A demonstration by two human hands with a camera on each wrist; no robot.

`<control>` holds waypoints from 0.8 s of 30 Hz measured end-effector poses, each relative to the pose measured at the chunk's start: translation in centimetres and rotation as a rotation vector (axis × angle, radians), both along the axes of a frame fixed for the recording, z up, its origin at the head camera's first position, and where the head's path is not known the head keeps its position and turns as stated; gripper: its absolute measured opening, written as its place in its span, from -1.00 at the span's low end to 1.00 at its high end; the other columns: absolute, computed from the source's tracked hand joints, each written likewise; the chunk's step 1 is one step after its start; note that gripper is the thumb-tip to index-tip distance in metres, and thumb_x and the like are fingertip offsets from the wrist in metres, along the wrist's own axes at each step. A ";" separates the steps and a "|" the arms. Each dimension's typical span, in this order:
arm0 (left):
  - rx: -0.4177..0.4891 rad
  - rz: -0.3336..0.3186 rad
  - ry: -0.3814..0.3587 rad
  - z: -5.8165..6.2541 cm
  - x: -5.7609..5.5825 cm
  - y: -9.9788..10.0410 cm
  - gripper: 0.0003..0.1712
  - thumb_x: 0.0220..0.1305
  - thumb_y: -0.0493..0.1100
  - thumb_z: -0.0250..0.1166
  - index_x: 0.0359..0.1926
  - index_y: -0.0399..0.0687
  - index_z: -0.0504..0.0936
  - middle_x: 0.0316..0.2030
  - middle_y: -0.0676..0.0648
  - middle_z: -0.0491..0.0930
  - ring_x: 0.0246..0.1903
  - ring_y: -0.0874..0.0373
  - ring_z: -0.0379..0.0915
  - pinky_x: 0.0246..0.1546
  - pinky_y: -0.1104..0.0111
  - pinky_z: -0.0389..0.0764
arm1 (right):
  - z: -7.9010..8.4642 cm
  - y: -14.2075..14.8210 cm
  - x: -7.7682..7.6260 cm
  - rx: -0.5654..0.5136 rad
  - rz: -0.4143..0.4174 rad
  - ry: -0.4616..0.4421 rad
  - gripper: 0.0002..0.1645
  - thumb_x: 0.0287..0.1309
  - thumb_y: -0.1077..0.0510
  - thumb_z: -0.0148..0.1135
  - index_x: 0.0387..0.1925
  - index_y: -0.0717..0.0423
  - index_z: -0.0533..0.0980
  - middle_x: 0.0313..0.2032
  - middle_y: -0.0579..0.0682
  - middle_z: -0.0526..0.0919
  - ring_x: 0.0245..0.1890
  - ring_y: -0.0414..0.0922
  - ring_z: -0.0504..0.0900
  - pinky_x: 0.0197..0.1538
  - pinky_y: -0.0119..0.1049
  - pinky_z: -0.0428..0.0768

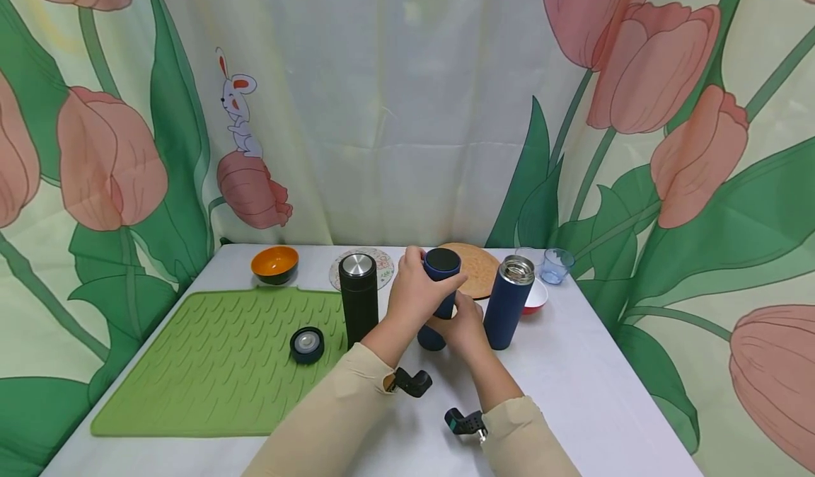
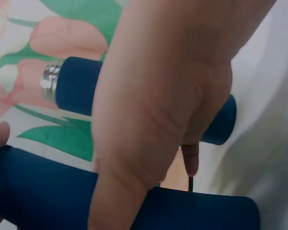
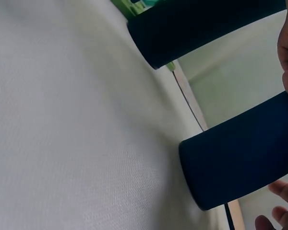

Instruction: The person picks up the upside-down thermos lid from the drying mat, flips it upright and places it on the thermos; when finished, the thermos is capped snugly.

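A dark blue thermos with a dark top stands near the middle of the table, held between both hands. My left hand grips its upper end, the thumb across the front. Lower down, my right hand holds the body; in the left wrist view that hand largely covers the thermos. The thermos's base is plain in the right wrist view. Right of the hands stands a second blue thermos, its steel neck uncovered. A black thermos with a steel-topped lid stands to the left.
A green drying mat covers the table's left side, with a round black lid on it. Farther back are an orange bowl, a patterned round mat, a round wooden board, a red-and-white bowl and a glass.
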State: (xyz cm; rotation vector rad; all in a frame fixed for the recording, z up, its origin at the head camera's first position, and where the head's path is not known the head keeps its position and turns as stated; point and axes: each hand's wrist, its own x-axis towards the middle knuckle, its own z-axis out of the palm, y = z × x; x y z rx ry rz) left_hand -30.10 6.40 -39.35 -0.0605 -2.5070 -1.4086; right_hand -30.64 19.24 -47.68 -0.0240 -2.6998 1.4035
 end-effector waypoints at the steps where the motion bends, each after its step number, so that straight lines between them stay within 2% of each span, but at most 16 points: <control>1: 0.009 -0.030 -0.005 0.0 -0.1 -0.3 -0.01 0.01 0.47 0.56 0.25 0.04 0.39 0.10 -0.09 0.53 -0.02 0.02 0.61 -0.03 0.10 0.72 | 0.0 0.0 0.0 -0.004 0.002 0.002 -0.10 0.06 -0.17 0.64 0.43 -0.15 0.50 0.39 0.12 0.53 0.48 0.24 0.28 0.45 0.41 0.31; 7: 0.143 -0.268 -0.081 0.3 -0.8 -2.6 -0.19 0.15 0.26 0.59 0.36 0.19 0.51 0.19 -0.13 0.57 0.14 -0.09 0.57 0.11 -0.07 0.69 | 0.0 -0.1 0.2 -0.030 0.015 -0.007 -0.05 0.09 -0.30 0.60 0.46 -0.21 0.45 0.43 0.06 0.53 0.52 0.22 0.27 0.50 0.43 0.24; 10: 0.179 -0.325 -0.102 0.5 -1.0 -3.1 -0.24 0.20 0.20 0.58 0.37 0.22 0.54 0.18 -0.13 0.59 0.16 -0.11 0.57 0.13 -0.10 0.67 | 0.0 -0.1 0.2 -0.045 0.012 -0.018 -0.03 0.10 -0.31 0.59 0.48 -0.21 0.42 0.44 0.07 0.51 0.53 0.22 0.27 0.49 0.43 0.27; 13: 0.128 -0.261 -0.072 0.4 -0.6 -2.6 -0.13 0.18 0.27 0.57 0.41 0.11 0.47 0.19 -0.13 0.57 0.16 -0.08 0.56 0.15 -0.06 0.67 | -0.1 -0.1 0.1 -0.044 0.018 -0.022 -0.01 0.10 -0.31 0.59 0.50 -0.20 0.40 0.46 0.07 0.51 0.55 0.21 0.30 0.50 0.40 0.30; 17: -0.009 -0.073 -0.011 0.1 0.3 -1.1 0.13 0.01 0.49 0.55 0.40 -0.06 0.37 0.17 -0.14 0.54 0.11 -0.04 0.58 0.08 0.03 0.69 | 0.0 0.0 0.0 -0.027 0.018 -0.044 0.01 0.12 -0.24 0.59 0.53 -0.15 0.38 0.52 0.11 0.44 0.59 0.26 0.21 0.51 0.43 0.26; 19: -0.073 0.002 0.010 0.0 0.6 -0.4 0.16 -0.04 0.55 0.54 0.35 -0.07 0.36 0.13 -0.13 0.54 0.06 -0.04 0.59 0.01 0.04 0.67 | 0.0 0.0 0.0 -0.020 0.013 -0.047 -0.01 0.13 -0.18 0.59 0.53 -0.12 0.38 0.53 0.14 0.42 0.60 0.30 0.16 0.50 0.46 0.24; 21: -0.104 0.038 0.022 -0.1 0.7 -0.1 0.11 -0.02 0.54 0.54 0.30 -0.05 0.37 0.07 -0.11 0.56 0.01 -0.05 0.62 -0.05 0.04 0.67 | 0.0 0.0 0.0 -0.015 0.016 -0.040 -0.03 0.13 -0.15 0.59 0.52 -0.09 0.40 0.52 0.16 0.43 0.59 0.32 0.17 0.50 0.48 0.23; 24: -0.097 0.025 0.012 -0.1 0.5 -0.5 -0.03 0.04 0.47 0.56 0.27 0.04 0.42 0.05 -0.07 0.58 0.03 -0.05 0.59 -0.07 0.04 0.65 | 0.1 0.0 0.1 -0.023 0.018 -0.030 -0.03 0.10 -0.21 0.61 0.50 -0.14 0.42 0.49 0.15 0.47 0.57 0.31 0.21 0.49 0.48 0.24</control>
